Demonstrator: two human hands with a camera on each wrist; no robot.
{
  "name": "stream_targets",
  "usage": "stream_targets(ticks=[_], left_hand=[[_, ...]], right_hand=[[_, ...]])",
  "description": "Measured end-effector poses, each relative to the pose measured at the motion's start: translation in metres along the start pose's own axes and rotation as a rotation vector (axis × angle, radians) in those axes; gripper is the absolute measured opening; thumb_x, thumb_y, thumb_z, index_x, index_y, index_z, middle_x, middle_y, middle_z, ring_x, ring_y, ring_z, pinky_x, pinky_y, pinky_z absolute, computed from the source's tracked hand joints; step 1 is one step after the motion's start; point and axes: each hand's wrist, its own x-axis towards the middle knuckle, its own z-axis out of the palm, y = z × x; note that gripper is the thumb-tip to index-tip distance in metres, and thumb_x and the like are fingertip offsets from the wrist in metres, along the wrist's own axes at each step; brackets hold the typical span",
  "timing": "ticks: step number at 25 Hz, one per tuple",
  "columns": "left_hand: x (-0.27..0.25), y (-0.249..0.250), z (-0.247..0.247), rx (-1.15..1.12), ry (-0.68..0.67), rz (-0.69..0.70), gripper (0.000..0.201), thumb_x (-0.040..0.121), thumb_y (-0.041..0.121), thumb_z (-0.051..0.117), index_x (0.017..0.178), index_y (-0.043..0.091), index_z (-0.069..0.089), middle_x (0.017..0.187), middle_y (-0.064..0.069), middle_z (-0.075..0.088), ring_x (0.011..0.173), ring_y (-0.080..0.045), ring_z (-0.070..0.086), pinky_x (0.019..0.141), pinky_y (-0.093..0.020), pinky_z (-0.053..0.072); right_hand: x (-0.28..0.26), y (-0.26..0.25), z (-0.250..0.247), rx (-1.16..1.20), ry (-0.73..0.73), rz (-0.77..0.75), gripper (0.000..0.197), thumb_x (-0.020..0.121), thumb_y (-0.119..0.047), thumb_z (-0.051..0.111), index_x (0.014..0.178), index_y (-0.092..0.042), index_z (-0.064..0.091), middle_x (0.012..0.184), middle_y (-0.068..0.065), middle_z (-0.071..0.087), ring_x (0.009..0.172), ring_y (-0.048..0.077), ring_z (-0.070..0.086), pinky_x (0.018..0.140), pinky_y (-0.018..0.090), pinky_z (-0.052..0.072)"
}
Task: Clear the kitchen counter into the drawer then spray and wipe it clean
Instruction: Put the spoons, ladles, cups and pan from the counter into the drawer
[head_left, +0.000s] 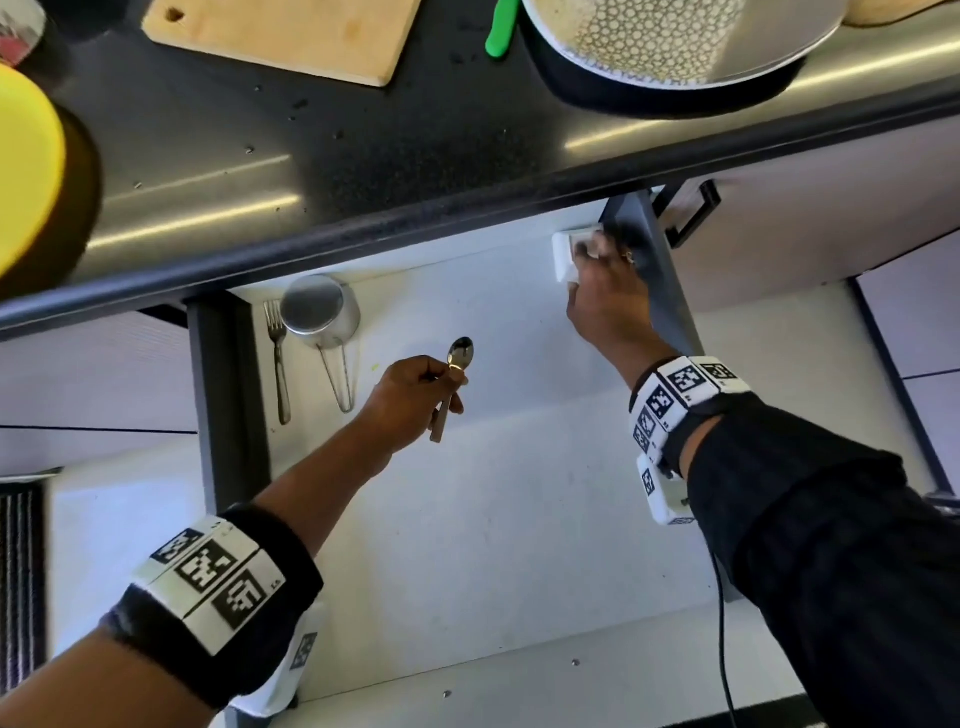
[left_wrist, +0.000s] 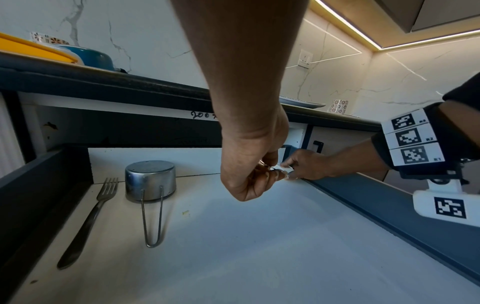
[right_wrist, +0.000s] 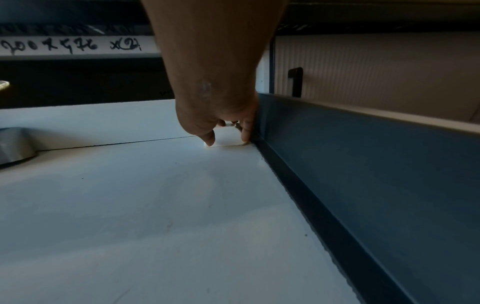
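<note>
My left hand (head_left: 415, 384) pinches a spoon (head_left: 453, 382) by its handle, fingers curled around it, over the middle of the open drawer (head_left: 519, 519). My right hand (head_left: 608, 291), at the upper right of the drawer, has its fingers closed on a small white box (head_left: 563, 254) that sits on the drawer floor against the dark side wall. At the left of the drawer lie a fork (head_left: 279, 358) and a steel cup (head_left: 319, 312) turned upside down.

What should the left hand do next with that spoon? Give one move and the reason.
Probably lower the spoon onto the drawer floor beside the steel cup and fork: the left hand holds it above bare floor, while the right hand is busy at the far corner.
</note>
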Motion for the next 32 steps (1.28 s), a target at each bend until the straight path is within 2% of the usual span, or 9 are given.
stream_targets(ticks=[8, 11, 13, 15, 17, 22, 26, 29, 32], left_hand=[[-0.008, -0.006, -0.005, -0.076, -0.064, -0.076, 0.017, 0.097, 0.029, 0.057, 0.103, 0.015, 0.066, 0.083, 0.000, 0.075, 0.057, -0.010, 0.051, 0.052, -0.017, 0.038], [-0.017, -0.008, -0.014, -0.212, -0.026, -0.092, 0.020, 0.099, 0.030, 0.055, 0.108, 0.018, 0.067, 0.088, 0.001, 0.076, 0.061, -0.013, 0.052, 0.064, -0.025, 0.038], [-0.021, -0.014, -0.019, -0.344, 0.026, -0.102, 0.022, 0.100, 0.031, 0.052, 0.105, 0.017, 0.069, 0.079, 0.002, 0.073, 0.061, -0.015, 0.049, 0.064, -0.026, 0.037], [-0.024, -0.023, -0.027, -0.500, 0.117, -0.097, 0.025, 0.101, 0.031, 0.051, 0.095, 0.016, 0.069, 0.062, 0.001, 0.059, 0.055, -0.013, 0.042, 0.056, -0.022, 0.035], [-0.027, -0.032, -0.034, -0.546, 0.192, -0.094, 0.029, 0.101, 0.032, 0.050, 0.089, 0.014, 0.069, 0.057, 0.000, 0.048, 0.050, -0.011, 0.038, 0.052, -0.022, 0.033], [-0.036, -0.056, -0.053, -0.439, 0.255, -0.079, 0.037, 0.100, 0.032, 0.051, 0.093, -0.001, 0.067, 0.059, 0.002, 0.062, 0.048, -0.008, 0.046, 0.053, -0.023, 0.039], [-0.037, -0.072, -0.069, -0.239, 0.220, -0.113, 0.021, 0.097, 0.019, 0.059, 0.108, 0.004, 0.068, 0.091, -0.004, 0.071, 0.064, -0.007, 0.059, 0.050, -0.009, 0.046], [-0.035, -0.085, -0.076, -0.028, 0.204, -0.076, 0.030, 0.094, 0.023, 0.063, 0.122, 0.011, 0.063, 0.115, -0.004, 0.065, 0.093, -0.011, 0.063, 0.077, -0.016, 0.052], [-0.036, -0.096, -0.085, 0.089, 0.198, -0.076, 0.043, 0.092, 0.032, 0.064, 0.131, 0.016, 0.054, 0.124, -0.001, 0.059, 0.111, -0.017, 0.057, 0.098, -0.032, 0.048]], right_hand=[[-0.001, 0.002, -0.018, 0.162, -0.058, 0.032, 0.057, 0.088, -0.002, 0.058, 0.143, -0.015, 0.048, 0.159, 0.004, 0.028, 0.144, 0.026, 0.030, 0.113, 0.035, 0.035], [-0.026, -0.051, -0.025, 0.452, 0.113, 0.008, 0.036, 0.088, -0.011, 0.066, 0.124, -0.010, 0.064, 0.133, 0.011, 0.057, 0.120, 0.024, 0.055, 0.099, 0.029, 0.044], [-0.049, -0.093, -0.028, 0.765, -0.145, 0.010, 0.026, 0.089, -0.022, 0.070, 0.111, -0.007, 0.070, 0.109, 0.008, 0.070, 0.094, 0.018, 0.066, 0.085, 0.032, 0.056], [-0.063, -0.128, -0.030, 1.049, -0.563, 0.147, 0.033, 0.094, -0.031, 0.066, 0.112, -0.005, 0.068, 0.106, 0.012, 0.072, 0.085, 0.020, 0.069, 0.081, 0.038, 0.059], [-0.070, -0.152, -0.030, 1.211, -0.775, 0.200, 0.034, 0.098, -0.034, 0.059, 0.112, -0.004, 0.067, 0.103, 0.012, 0.074, 0.082, 0.021, 0.070, 0.080, 0.037, 0.058], [-0.078, -0.197, -0.010, 1.251, -0.722, 0.100, 0.019, 0.092, -0.023, 0.069, 0.089, -0.005, 0.072, 0.081, 0.007, 0.072, 0.076, 0.019, 0.068, 0.080, 0.033, 0.059], [-0.068, -0.211, 0.006, 1.158, -0.626, 0.195, 0.020, 0.091, -0.010, 0.068, 0.097, 0.009, 0.069, 0.080, 0.015, 0.068, 0.067, 0.020, 0.064, 0.070, 0.028, 0.059], [-0.045, -0.210, 0.017, 1.047, -0.505, 0.283, 0.021, 0.085, -0.004, 0.073, 0.104, 0.006, 0.068, 0.081, 0.016, 0.069, 0.058, 0.016, 0.061, 0.056, 0.021, 0.057], [-0.024, -0.210, 0.030, 0.885, -0.400, 0.300, 0.019, 0.079, -0.008, 0.081, 0.088, -0.002, 0.065, 0.080, 0.018, 0.073, 0.048, 0.012, 0.062, 0.049, 0.023, 0.055]])
